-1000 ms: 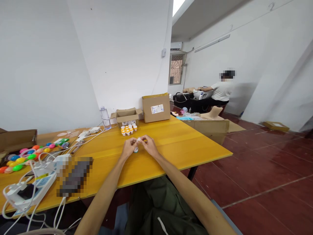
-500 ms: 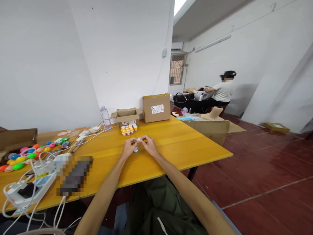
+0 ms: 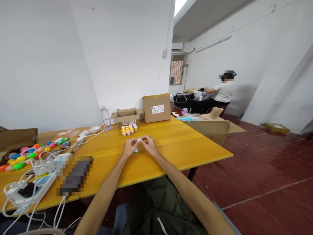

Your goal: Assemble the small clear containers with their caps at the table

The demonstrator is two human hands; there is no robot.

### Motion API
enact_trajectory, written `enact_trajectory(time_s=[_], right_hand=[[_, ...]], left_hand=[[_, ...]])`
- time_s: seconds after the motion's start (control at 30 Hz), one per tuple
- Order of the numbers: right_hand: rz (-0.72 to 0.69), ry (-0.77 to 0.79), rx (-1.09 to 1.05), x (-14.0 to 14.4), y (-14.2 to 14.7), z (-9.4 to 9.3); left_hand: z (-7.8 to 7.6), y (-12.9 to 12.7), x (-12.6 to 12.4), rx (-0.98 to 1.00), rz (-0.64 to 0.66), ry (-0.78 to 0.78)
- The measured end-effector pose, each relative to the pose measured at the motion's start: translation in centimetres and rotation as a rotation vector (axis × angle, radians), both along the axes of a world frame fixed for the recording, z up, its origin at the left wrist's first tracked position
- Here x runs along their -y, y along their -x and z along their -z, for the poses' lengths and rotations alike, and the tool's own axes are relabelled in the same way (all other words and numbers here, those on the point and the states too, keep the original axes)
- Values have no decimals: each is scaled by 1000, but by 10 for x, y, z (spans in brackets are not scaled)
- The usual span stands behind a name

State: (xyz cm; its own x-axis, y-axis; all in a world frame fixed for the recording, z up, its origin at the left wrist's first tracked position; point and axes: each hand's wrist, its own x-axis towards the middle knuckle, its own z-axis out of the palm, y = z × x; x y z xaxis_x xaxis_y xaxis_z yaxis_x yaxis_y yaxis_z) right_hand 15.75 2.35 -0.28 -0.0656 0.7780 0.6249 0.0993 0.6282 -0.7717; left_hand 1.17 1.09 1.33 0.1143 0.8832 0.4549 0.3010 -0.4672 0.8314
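1. Our left hand (image 3: 128, 147) and right hand (image 3: 149, 146) meet over the middle of the yellow counter (image 3: 186, 147), fingertips pinched together on a small white piece (image 3: 139, 140).
2. A small round blue-rimmed item (image 3: 136, 149) lies on the counter just under our hands.
3. A cluster of orange-capped vials (image 3: 128, 129) stands just beyond, in front of an open carton (image 3: 126, 116).
4. We judge the work mid-way: one piece in hand, the vials waiting untouched.

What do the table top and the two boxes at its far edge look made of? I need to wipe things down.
Table top: seemingly yellow-stained wood or laminate, smooth, faint sheen, plank seams. Open box and closed box: plain brown cardboard, matte, folded flaps, paper label.
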Motion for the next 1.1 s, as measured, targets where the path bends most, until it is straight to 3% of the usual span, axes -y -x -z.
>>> enact_trajectory(time_s=[0.47,1.1], right_hand=[[-14,8,-26,0,0,1],[-77,61,-34,0,-1,-2]], left_hand=[[-5,-1,3,-38,-33,-3],[-8,-2,3,2,35,-17]])
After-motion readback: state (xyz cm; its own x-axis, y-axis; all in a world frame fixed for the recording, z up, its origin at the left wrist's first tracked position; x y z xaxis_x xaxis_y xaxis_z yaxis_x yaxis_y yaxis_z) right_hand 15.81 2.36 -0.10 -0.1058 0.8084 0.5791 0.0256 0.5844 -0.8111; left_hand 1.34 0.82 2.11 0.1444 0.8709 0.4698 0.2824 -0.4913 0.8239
